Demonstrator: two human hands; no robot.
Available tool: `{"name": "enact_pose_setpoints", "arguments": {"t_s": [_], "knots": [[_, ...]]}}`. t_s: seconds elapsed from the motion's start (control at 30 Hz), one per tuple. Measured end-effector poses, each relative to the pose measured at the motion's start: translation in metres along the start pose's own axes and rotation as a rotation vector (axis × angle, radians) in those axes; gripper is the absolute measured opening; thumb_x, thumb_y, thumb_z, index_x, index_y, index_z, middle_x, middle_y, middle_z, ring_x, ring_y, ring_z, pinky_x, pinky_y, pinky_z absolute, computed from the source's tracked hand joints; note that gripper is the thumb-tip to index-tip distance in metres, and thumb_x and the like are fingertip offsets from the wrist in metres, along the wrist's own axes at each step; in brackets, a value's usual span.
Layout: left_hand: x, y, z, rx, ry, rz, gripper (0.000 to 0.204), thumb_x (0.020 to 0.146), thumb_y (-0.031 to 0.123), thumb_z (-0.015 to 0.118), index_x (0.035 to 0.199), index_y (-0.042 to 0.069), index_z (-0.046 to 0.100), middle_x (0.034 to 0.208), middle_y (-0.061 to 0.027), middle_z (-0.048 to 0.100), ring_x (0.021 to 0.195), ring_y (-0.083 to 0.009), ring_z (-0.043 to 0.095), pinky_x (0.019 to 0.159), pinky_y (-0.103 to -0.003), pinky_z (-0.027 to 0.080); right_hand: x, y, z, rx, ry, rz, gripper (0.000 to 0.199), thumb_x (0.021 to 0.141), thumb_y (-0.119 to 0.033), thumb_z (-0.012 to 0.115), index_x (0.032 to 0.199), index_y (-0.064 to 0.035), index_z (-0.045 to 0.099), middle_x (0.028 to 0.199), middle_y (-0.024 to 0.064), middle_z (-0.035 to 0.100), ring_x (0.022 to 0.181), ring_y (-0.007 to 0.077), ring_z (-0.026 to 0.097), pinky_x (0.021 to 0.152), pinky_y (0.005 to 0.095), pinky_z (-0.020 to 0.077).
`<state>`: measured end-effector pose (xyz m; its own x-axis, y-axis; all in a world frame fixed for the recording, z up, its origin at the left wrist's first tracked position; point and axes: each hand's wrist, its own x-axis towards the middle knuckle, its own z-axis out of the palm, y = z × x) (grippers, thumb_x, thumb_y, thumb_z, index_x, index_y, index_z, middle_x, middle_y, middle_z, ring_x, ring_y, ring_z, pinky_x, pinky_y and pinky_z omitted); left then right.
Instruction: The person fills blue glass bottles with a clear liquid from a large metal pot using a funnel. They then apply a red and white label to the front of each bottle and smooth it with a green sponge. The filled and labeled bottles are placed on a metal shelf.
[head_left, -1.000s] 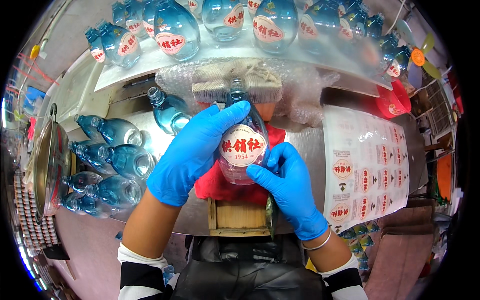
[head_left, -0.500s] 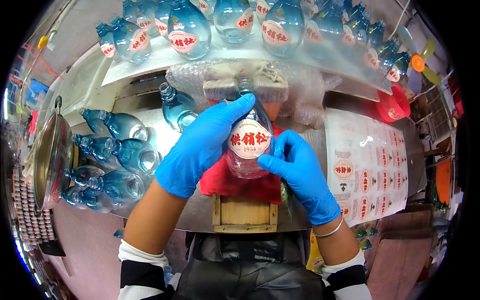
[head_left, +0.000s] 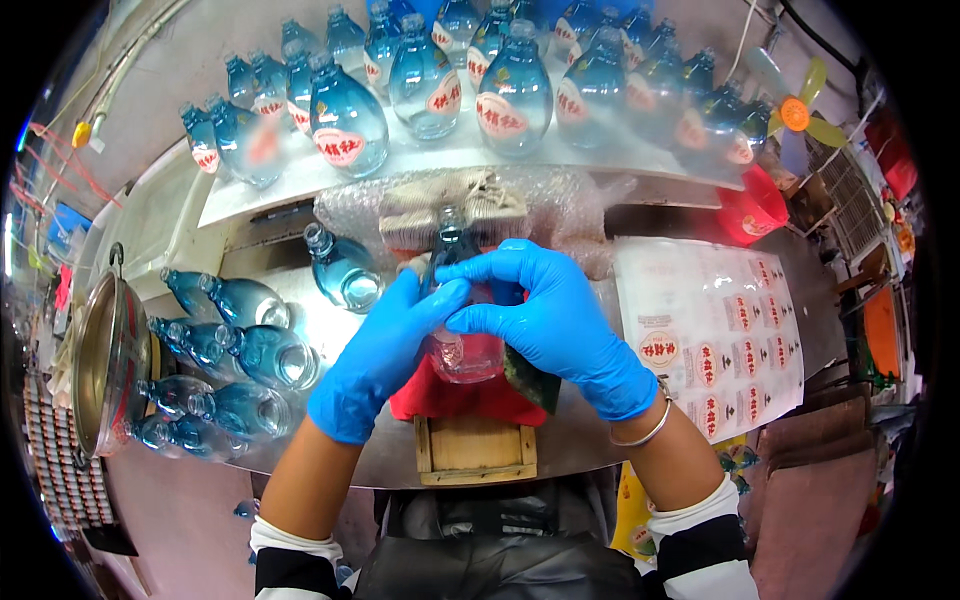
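A blue-tinted glass bottle (head_left: 470, 366) leans on its back in front of me, its neck pointing away. My left hand (head_left: 385, 345), in a blue glove, is closed round its left side. My right hand (head_left: 545, 325), gloved the same, curves over the bottle's upper body from the right, thumb and forefinger pressed on it close to my left thumb. Between them they hide most of the bottle's label. Beneath the bottle lies a red cloth (head_left: 420, 402) over a wooden stand (head_left: 478, 450). Behind its neck is a ribbed, cloth-like pad (head_left: 400, 225).
Several unlabelled blue bottles (head_left: 250, 350) lie at the left beside a metal basin (head_left: 105, 360). Labelled bottles (head_left: 425, 90) stand along a white shelf (head_left: 290, 185) at the back. Label sheets (head_left: 690, 300) cover the table's right side. A red bucket (head_left: 752, 205) and small fan (head_left: 795, 113) are beyond.
My right hand has moved up and left across the bottle's front, covering its label. My left hand has shifted down along the bottle's side. The whole view has tilted, showing more of the shelf.
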<state>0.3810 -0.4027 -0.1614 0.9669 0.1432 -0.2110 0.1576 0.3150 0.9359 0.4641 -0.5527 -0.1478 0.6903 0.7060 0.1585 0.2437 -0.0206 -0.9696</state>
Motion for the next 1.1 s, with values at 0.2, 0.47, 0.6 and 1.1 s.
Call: {"name": "enact_pose_setpoints", "arguments": {"t_s": [0.2, 0.47, 0.6, 1.1], "knots": [[-0.029, -0.017, 0.001, 0.638, 0.228, 0.599, 0.053, 0.072, 0.009, 0.073, 0.12, 0.002, 0.05, 0.112, -0.0078, 0.053, 0.103, -0.0178, 0.051, 0.086, -0.031, 0.043, 0.001, 0.003, 0.0, -0.067, 0.036, -0.046, 0.017, 0.074, -0.015, 0.072, 0.087, -0.0049, 0.068, 0.08, 0.0079, 0.062, 0.072, 0.0177, 0.062, 0.066, 0.0294, 0.049], [-0.039, 0.004, 0.037, 0.96, 0.224, 0.797, 0.018, 0.072, -0.008, 0.064, 0.086, 0.003, 0.06, 0.084, -0.0124, 0.059, 0.077, -0.0244, 0.058, 0.068, -0.032, 0.047, -0.044, -0.001, 0.004, 0.223, 0.048, -0.016, 0.012, 0.084, -0.007, 0.062, 0.092, -0.0019, 0.057, 0.078, 0.0048, 0.058, 0.077, 0.0091, 0.054, 0.07, 0.0263, 0.0463], [-0.074, -0.022, 0.062, 0.642, 0.045, 0.521, 0.021, 0.074, -0.012, 0.06, 0.089, 0.001, 0.06, 0.085, -0.012, 0.063, 0.081, -0.0205, 0.061, 0.073, -0.03, 0.049, -0.105, -0.015, -0.011, 0.525, 0.031, 0.211, 0.025, 0.08, 0.001, 0.067, 0.102, -0.0012, 0.057, 0.089, 0.0046, 0.061, 0.086, 0.0105, 0.058, 0.08, 0.0255, 0.0477], [-0.08, 0.014, 0.086, 0.289, 0.147, 0.447, 0.021, 0.086, 0.002, 0.044, 0.101, -0.005, 0.057, 0.098, -0.0167, 0.061, 0.089, -0.0243, 0.059, 0.087, -0.037, 0.047, -0.318, 0.172, -0.148, -0.393, 0.276, 0.769, 0.024, 0.077, -0.028, 0.062, 0.085, -0.0058, 0.068, 0.083, 0.0076, 0.067, 0.071, 0.0245, 0.062, 0.068, 0.0342, 0.0486]]}}
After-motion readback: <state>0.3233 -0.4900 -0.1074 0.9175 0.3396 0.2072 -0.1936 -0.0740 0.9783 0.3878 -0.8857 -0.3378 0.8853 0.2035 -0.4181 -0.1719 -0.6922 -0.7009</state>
